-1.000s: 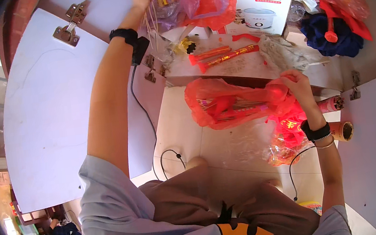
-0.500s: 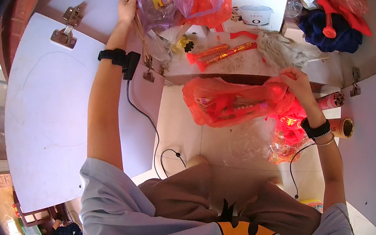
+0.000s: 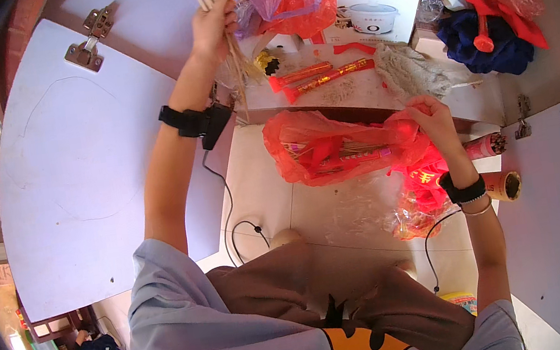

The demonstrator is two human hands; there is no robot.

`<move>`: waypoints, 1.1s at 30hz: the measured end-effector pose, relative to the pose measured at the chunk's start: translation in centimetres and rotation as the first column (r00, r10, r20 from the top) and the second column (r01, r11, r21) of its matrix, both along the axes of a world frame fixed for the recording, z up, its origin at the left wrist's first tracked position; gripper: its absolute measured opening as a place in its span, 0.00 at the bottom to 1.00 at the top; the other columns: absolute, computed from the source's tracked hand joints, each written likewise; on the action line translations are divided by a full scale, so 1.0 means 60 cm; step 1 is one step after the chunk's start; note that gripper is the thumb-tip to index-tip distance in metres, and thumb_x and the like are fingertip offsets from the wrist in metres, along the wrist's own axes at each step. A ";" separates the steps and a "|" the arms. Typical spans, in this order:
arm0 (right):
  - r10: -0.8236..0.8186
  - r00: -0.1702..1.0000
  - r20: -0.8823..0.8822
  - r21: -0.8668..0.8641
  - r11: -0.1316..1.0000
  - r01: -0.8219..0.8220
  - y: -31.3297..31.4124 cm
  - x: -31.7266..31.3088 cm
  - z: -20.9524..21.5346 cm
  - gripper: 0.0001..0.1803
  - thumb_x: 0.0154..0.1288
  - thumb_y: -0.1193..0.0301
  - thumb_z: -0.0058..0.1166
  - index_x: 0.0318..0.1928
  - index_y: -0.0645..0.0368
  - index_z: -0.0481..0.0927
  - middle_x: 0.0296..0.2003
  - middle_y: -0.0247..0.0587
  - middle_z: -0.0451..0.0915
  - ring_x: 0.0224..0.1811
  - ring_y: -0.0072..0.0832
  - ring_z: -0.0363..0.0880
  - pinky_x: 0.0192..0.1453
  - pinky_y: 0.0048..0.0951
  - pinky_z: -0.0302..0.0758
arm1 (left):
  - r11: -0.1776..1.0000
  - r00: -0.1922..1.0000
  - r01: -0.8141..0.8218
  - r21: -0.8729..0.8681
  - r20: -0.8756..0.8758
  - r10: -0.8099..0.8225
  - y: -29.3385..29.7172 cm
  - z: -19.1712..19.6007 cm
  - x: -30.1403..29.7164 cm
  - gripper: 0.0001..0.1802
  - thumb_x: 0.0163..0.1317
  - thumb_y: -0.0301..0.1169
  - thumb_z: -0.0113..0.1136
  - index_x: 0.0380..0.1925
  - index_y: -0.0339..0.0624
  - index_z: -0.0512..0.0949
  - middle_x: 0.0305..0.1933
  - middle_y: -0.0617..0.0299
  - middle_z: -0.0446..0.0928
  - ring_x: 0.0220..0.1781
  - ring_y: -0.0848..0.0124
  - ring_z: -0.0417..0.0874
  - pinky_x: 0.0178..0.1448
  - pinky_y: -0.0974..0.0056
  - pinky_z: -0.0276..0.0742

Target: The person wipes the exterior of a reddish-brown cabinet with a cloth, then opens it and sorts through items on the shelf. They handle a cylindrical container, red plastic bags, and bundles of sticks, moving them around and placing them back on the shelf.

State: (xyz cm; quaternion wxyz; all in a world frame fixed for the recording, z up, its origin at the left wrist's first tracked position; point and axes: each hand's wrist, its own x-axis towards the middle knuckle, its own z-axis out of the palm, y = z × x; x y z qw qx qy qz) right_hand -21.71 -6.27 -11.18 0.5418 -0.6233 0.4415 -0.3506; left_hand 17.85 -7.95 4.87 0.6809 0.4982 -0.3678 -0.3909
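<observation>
Two doors point(image 3: 73, 182), cluttered shelf point(image 3: 260, 97), red bag point(image 3: 329, 145) over tiled floor point(image 3: 262, 177)

The head-worn fisheye looks down over both hands point(image 3: 211, 30) point(image 3: 436, 126).

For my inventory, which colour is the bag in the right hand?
Bag: translucent red, best in head view.
</observation>
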 end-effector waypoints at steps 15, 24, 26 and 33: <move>0.232 0.967 0.109 0.061 0.969 -0.240 0.028 -0.039 0.132 0.13 0.61 0.76 0.53 0.47 0.64 0.74 0.33 0.36 0.81 0.30 0.15 0.76 0.34 0.16 0.72 | 0.979 0.933 0.098 -0.180 -0.326 -0.153 -0.025 0.022 -0.167 0.08 0.59 0.34 0.56 0.29 0.42 0.73 0.18 0.69 0.66 0.19 0.77 0.65 0.19 0.71 0.58; 0.011 0.971 -0.237 -0.300 0.950 -0.084 0.001 -0.084 0.136 0.16 0.63 0.72 0.51 0.51 0.64 0.73 0.37 0.39 0.79 0.40 0.23 0.76 0.46 0.25 0.72 | 0.942 0.963 0.237 -0.237 0.187 -0.196 -0.005 0.007 -0.248 0.11 0.59 0.37 0.60 0.31 0.41 0.75 0.18 0.74 0.67 0.17 0.83 0.62 0.19 0.75 0.54; -0.035 0.978 -0.204 -0.254 0.967 -0.019 0.001 -0.075 0.140 0.16 0.65 0.72 0.48 0.52 0.63 0.72 0.41 0.38 0.79 0.42 0.24 0.77 0.47 0.24 0.72 | 0.908 0.955 0.272 -0.317 0.203 -0.215 0.000 -0.006 -0.270 0.07 0.59 0.29 0.60 0.34 0.40 0.74 0.13 0.74 0.60 0.13 0.84 0.55 0.17 0.73 0.48; 0.182 0.947 0.264 -0.075 0.983 -0.168 -0.001 0.010 0.164 0.15 0.66 0.72 0.46 0.51 0.61 0.74 0.44 0.35 0.77 0.45 0.21 0.76 0.45 0.22 0.72 | 0.961 0.986 0.151 -0.231 0.099 -0.131 -0.020 -0.062 -0.299 0.12 0.56 0.35 0.64 0.24 0.37 0.78 0.16 0.75 0.66 0.19 0.84 0.62 0.21 0.72 0.56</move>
